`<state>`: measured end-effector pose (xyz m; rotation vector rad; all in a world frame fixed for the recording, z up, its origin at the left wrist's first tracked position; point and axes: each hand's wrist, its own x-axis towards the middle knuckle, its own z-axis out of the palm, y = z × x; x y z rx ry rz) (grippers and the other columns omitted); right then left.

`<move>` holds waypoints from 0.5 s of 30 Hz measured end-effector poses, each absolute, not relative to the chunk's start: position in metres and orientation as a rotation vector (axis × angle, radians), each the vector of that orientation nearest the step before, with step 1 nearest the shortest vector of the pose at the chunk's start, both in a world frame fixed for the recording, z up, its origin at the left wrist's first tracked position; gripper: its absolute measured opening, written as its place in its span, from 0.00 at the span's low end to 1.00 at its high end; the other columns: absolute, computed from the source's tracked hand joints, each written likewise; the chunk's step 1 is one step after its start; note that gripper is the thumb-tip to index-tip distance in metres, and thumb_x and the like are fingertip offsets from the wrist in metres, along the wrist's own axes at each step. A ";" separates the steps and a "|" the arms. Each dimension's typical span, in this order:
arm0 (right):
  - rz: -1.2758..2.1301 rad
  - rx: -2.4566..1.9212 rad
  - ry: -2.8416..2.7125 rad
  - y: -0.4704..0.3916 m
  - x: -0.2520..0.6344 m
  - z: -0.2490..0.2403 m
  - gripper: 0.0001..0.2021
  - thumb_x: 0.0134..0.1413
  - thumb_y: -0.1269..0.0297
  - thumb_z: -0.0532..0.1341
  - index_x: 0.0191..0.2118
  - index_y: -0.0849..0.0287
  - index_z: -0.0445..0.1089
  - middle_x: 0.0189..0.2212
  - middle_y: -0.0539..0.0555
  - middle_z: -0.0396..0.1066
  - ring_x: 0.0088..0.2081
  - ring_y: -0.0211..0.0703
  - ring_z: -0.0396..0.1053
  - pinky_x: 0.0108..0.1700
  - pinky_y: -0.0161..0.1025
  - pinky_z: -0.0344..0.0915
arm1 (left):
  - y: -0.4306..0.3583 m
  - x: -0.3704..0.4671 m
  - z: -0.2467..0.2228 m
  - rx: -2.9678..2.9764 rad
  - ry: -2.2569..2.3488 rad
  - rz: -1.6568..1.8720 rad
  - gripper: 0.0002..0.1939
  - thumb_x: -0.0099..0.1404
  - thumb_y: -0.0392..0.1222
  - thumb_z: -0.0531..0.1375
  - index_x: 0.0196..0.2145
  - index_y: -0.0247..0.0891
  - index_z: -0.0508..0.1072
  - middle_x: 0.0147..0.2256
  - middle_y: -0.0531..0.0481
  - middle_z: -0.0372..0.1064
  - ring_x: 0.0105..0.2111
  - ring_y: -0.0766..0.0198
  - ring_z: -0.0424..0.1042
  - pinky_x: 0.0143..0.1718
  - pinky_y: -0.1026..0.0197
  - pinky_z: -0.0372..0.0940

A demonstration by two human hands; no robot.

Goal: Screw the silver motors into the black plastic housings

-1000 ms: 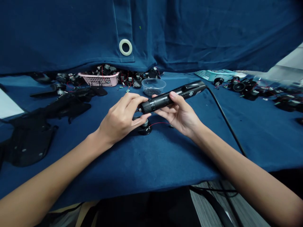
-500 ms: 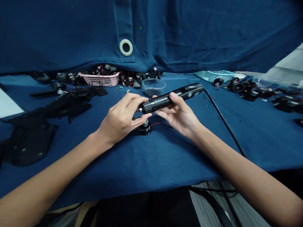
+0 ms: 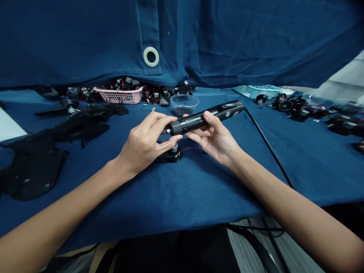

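Note:
A black electric screwdriver [image 3: 196, 122] lies across both hands above the table, its bit end to the left and its cord running off the right end. My right hand [image 3: 214, 138] is closed around the middle of its body, thumb on top. With thumb and fingers, my left hand [image 3: 149, 138] grips the ribbed collar at the front end. Below the collar a small motor part [image 3: 174, 153] with a black base and a red wire rests on the cloth, partly hidden by my left hand.
A clear bowl [image 3: 184, 102] of small dark screws stands behind the screwdriver. Further back are a pink basket [image 3: 119, 95] and a teal basket [image 3: 257, 91] among motor parts. Black plastic shells [image 3: 40, 167] lie at left. The black cord [image 3: 270, 148] crosses the right side.
Almost nothing differs. Both hands keep their hold on the screwdriver, and the whole view has shifted very slightly.

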<state>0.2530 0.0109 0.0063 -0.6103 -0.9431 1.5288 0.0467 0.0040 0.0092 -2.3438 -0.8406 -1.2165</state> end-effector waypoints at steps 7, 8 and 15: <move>1.496 -0.659 -0.958 0.009 0.253 0.009 0.14 0.50 0.54 0.68 0.38 0.58 0.70 0.40 0.55 0.78 0.51 0.47 0.73 0.58 0.48 0.69 | 0.005 0.050 0.010 -2.377 -0.879 -1.282 0.16 0.64 0.39 0.64 0.48 0.36 0.70 0.43 0.46 0.72 0.42 0.61 0.74 0.46 0.58 0.71; 1.492 -0.653 -0.962 0.009 0.252 0.009 0.14 0.50 0.54 0.68 0.37 0.58 0.70 0.40 0.55 0.78 0.51 0.47 0.73 0.58 0.48 0.69 | 0.006 0.051 0.009 -2.388 -0.888 -1.294 0.16 0.63 0.39 0.64 0.48 0.36 0.69 0.43 0.46 0.72 0.42 0.61 0.73 0.46 0.57 0.70; 1.462 -0.613 -0.977 0.005 0.250 0.010 0.13 0.51 0.53 0.67 0.36 0.57 0.70 0.44 0.55 0.77 0.51 0.48 0.74 0.54 0.49 0.72 | 0.009 0.051 0.002 -2.466 -0.932 -1.348 0.17 0.63 0.38 0.64 0.49 0.36 0.67 0.44 0.46 0.69 0.43 0.61 0.70 0.47 0.57 0.69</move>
